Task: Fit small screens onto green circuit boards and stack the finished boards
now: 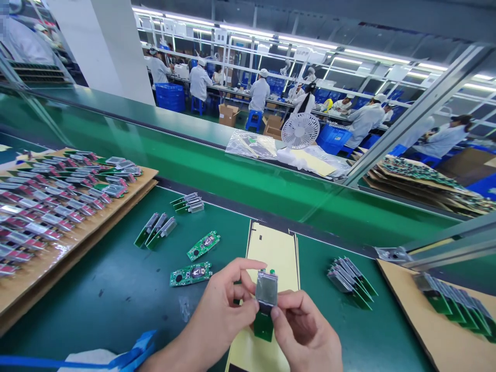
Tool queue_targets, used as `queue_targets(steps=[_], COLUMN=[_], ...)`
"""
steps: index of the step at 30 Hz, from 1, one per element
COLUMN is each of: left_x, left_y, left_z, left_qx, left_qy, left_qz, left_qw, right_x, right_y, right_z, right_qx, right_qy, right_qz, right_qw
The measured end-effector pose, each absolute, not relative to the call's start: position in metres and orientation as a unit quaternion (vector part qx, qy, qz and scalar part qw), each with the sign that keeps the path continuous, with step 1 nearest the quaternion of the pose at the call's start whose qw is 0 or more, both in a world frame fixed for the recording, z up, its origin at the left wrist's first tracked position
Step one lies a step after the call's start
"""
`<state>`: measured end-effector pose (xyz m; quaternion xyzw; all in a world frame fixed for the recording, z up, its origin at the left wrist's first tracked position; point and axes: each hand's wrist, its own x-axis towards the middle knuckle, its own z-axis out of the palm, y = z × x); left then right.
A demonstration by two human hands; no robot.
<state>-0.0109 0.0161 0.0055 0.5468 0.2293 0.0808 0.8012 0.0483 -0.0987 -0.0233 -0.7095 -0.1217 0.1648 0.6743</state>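
Both my hands hold one small green circuit board with a grey display (266,294) upright over a pale yellow sheet (271,253). My left hand (220,315) pinches its left side with thumb and fingers. My right hand (306,330) grips its lower right edge. Two bare green boards (191,274) (203,245) lie flat on the green mat to the left. Small groups of boards with displays (157,229) (188,203) lie farther back left.
A cardboard tray with several rows of display boards (58,201) fills the left. A stack of boards (349,281) lies to the right, and more (453,302) rest on cardboard at the far right. A green conveyor belt (232,175) runs behind. Several workers in white sit beyond.
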Motion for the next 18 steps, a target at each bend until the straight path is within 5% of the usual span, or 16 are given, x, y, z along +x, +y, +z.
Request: queue_targets(steps=[18], left_x=[-0.013], left_y=[0.011], left_z=[0.0], left_qx=[0.523], left_qy=[0.219], left_qz=[0.107], left_qw=[0.817], right_x=[0.051], right_y=[-0.096], right_z=[-0.027], right_qx=[-0.629], right_qy=[-0.108], right_qz=[0.233], right_qw=[0.734])
